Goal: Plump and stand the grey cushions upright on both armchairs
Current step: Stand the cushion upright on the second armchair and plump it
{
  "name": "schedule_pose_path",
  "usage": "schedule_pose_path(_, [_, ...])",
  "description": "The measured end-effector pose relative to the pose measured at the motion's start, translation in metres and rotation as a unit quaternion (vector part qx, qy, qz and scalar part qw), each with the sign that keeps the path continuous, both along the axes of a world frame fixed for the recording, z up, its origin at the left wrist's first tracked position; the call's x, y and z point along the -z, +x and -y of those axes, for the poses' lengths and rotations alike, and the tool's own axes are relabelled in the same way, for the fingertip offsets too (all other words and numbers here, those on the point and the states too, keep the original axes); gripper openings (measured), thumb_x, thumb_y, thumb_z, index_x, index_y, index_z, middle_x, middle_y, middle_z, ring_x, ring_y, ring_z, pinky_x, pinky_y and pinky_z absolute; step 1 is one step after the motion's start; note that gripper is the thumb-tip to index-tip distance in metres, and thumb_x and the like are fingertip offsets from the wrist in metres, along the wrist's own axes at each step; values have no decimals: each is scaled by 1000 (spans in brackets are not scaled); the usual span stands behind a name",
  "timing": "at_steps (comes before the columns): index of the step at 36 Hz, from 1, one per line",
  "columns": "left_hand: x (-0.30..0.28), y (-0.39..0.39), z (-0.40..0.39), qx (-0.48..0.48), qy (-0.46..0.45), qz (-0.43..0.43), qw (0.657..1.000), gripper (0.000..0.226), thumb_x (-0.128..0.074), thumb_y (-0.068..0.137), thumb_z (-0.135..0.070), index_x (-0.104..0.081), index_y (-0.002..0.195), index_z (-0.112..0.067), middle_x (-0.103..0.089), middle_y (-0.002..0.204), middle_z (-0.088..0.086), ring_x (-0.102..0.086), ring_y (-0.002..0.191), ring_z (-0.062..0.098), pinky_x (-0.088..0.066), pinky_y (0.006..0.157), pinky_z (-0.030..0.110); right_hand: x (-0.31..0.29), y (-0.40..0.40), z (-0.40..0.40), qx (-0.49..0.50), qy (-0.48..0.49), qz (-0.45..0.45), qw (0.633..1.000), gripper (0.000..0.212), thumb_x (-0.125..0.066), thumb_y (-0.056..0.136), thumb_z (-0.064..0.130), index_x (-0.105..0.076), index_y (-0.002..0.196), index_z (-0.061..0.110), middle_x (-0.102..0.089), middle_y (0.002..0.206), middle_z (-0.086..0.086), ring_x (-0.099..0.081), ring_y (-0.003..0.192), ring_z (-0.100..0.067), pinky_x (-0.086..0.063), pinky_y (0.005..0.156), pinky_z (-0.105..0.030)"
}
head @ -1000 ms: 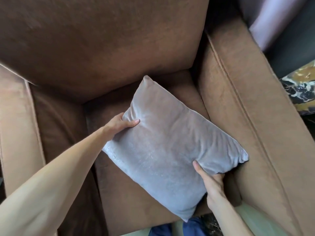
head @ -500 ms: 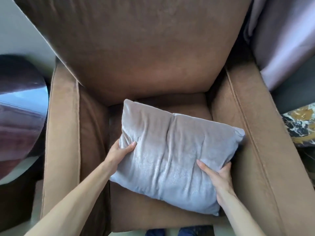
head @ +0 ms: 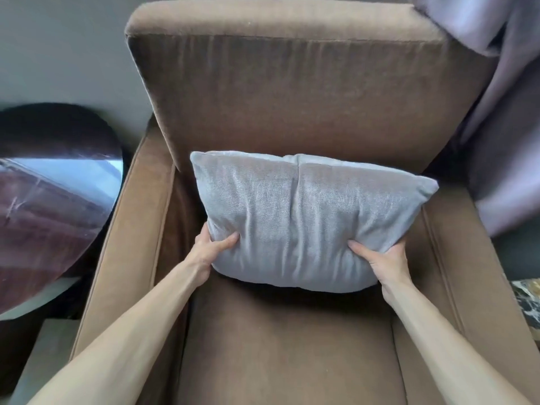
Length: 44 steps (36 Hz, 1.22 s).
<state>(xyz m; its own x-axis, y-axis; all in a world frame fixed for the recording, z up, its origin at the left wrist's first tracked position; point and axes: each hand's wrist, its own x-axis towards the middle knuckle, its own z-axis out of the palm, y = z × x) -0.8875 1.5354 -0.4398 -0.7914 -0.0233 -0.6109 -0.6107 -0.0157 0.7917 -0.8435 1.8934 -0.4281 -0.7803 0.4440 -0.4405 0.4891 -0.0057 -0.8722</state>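
Note:
A grey velvet cushion stands nearly upright against the backrest of a brown armchair, with a crease down its middle. My left hand grips its lower left corner, thumb pressed into the front. My right hand grips its lower right corner the same way. The cushion's bottom edge hovers at or just above the seat; I cannot tell whether it touches. Only this one armchair is in view.
A round dark glossy side table stands left of the armchair. A lilac curtain hangs to the right, brushing the backrest's corner. A marble-patterned surface shows at the right edge. The front of the seat holds nothing.
The cushion has been lifted from lying slanted across the seat and raised upright against the backrest. Both hands shifted to its lower corners, and my view pulled back from the chair.

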Motion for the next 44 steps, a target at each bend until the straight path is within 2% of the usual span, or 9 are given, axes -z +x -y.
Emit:
schedule_pose_path(5, [6, 5, -10, 0, 43, 21, 999, 70, -83, 77, 0, -52, 133, -27, -75, 117, -6, -70, 110, 14, -52, 90, 29, 15, -10, -19, -5, -29, -11, 1000, 125, -99, 17, 55, -58, 131, 22, -73, 120, 3, -69, 112, -17, -53, 102, -46])
schedule_pose_path(12, [22, 18, 1, -23, 48, -21, 998, 95, -89, 62, -5, -45, 142, -29, -69, 131, -1, -66, 122, 21, -54, 98, 42, 19, -7, -21, -67, -20, -33, 997, 91, -99, 52, 14, -58, 133, 20, -72, 124, 2, -67, 117, -14, -52, 104, -46])
schedule_pose_path(17, [20, -3, 11, -63, -4, -26, 998, 77, -88, 63, -12, -53, 131, -22, -70, 128, 3, -66, 121, 22, -49, 108, 45, 28, -39, -20, -97, 2, -5, 995, 118, -104, 43, 36, -37, 140, 29, -64, 133, 6, -64, 121, -13, -55, 98, -46])
schedule_pose_path(20, [22, -18, 5, -61, -110, -19, 992, 64, -89, 69, -11, -59, 125, -18, -71, 123, 3, -65, 119, 22, -50, 107, 42, 29, -49, -13, -88, 14, 46, 995, 102, -103, 44, 41, -51, 129, 23, -70, 122, 5, -67, 114, -17, -55, 98, -49])
schedule_pose_path(23, [19, -28, -5, -28, -264, -11, 964, 53, -84, 78, -22, -59, 124, -12, -70, 121, 7, -65, 116, 27, -52, 96, 38, 27, -52, -7, -93, 41, 91, 991, 63, -97, 59, 33, -66, 113, 20, -72, 117, -1, -64, 115, -23, -51, 92, -41])
schedule_pose_path(28, [15, -34, -4, 80, -387, 43, 918, 68, -67, 76, -59, -57, 124, -12, -68, 121, 10, -65, 115, 36, -52, 95, 49, 22, -51, -14, -119, 137, 106, 978, 117, -90, 30, 74, -63, 128, 16, -70, 125, 2, -62, 122, -21, -50, 104, -40])
schedule_pose_path(33, [7, -18, 14, 235, -428, 105, 866, 80, -38, 78, -83, -60, 112, -15, -70, 116, 8, -67, 107, 33, -49, 101, 49, -2, -35, -18, -197, 218, 206, 933, 107, -68, 44, 93, -63, 120, 18, -69, 120, 1, -63, 116, -27, -51, 99, -47])
schedule_pose_path(39, [-42, -5, 9, 343, -377, -152, 847, 35, -60, 95, -50, -69, 82, -18, -72, 73, -2, -68, 70, 13, -56, 76, 41, -68, -28, -10, -266, 119, 199, 936, 51, -75, 78, 57, -71, 101, 12, -78, 94, -3, -73, 94, -22, -52, 85, -38])
schedule_pose_path(44, [-92, -37, -29, 294, -388, -437, 756, 53, -70, 79, -60, -68, 117, -23, -67, 112, -9, -61, 107, 11, -50, 89, 32, -114, -58, 11, -260, 254, -83, 928, 32, -89, 71, 36, -73, 92, 18, -74, 91, 8, -66, 88, 0, -46, 79, -13])
